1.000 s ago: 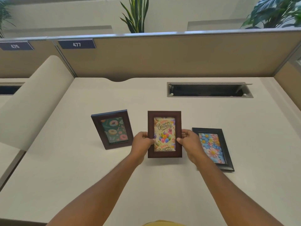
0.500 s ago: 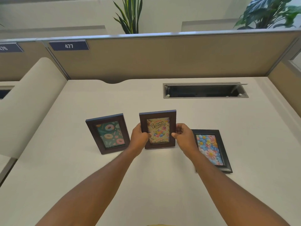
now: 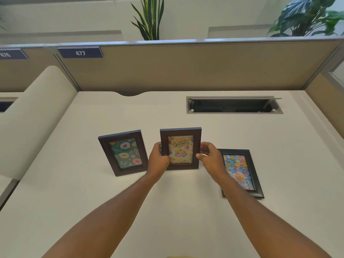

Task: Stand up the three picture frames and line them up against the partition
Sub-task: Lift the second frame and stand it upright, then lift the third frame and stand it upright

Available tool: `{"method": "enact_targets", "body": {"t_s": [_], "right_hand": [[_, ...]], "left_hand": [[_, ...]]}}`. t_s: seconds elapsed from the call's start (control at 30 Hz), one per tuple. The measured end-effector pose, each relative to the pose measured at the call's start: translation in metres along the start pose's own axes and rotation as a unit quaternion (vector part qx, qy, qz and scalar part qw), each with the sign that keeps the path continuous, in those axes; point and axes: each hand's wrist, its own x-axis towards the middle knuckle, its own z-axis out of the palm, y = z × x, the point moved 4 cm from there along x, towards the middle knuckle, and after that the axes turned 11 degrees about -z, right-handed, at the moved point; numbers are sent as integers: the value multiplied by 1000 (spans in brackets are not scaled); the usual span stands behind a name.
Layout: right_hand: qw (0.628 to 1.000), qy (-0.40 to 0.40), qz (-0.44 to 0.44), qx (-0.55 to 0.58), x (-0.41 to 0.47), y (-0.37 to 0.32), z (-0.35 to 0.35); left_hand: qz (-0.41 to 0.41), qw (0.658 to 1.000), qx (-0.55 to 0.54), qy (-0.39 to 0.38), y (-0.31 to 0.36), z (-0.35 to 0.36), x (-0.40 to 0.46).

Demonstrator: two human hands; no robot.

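Note:
A brown frame with a birthday card (image 3: 180,146) stands upright on the cream desk (image 3: 93,192), mid-desk. My left hand (image 3: 159,160) grips its left edge. My right hand (image 3: 209,158) is at its right edge, fingers behind it, thumb slightly off the front. A brown frame with a donut picture (image 3: 123,152) stands leaning back just to the left. A black frame with a flower picture (image 3: 240,172) lies flat to the right, partly under my right forearm. The tan partition (image 3: 186,67) rises at the desk's far edge, well behind all three.
An open grey cable slot (image 3: 234,105) is cut into the desk at the back right. A curved cream divider (image 3: 31,116) bounds the left side. A number plate reading 477 (image 3: 80,53) hangs on the partition. Plants (image 3: 150,17) stand behind it.
The birthday frame has been tipped from facing up in my hands to standing upright on the desk, a little farther away. My right thumb has loosened from its front.

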Motion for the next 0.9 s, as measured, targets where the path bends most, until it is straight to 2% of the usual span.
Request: {"method": "enact_targets", "body": {"t_s": [0.1, 0.2, 0.3, 0.4, 0.5, 0.57, 0.67, 0.77, 0.9], "right_hand": [[1000, 5, -12, -20, -4, 3, -15], [998, 26, -17, -53, -8, 7, -37], [989, 76, -26, -125, -13, 15, -70], [960, 114, 13, -254, -18, 27, -110], [920, 118, 108, -359, -26, 44, -147], [911, 98, 167, -363, -33, 56, -162], [921, 45, 201, -330, -41, 71, -169], [929, 29, 196, -313, -46, 73, -174], [943, 32, 222, -246, -49, 79, -176]], "left_hand": [[15, 994, 40, 98, -12, -5, -16], [64, 972, 87, 209, -26, -7, -40], [115, 957, 129, 233, -35, 6, -61], [124, 961, 152, 193, -40, 36, -74], [84, 979, 159, 95, -43, 79, -79], [15, 986, 169, 1, -44, 111, -78], [-98, 974, 181, -99, -45, 154, -77], [-169, 966, 160, -112, -41, 182, -75], [-244, 962, 96, -70, -38, 194, -64]]}}
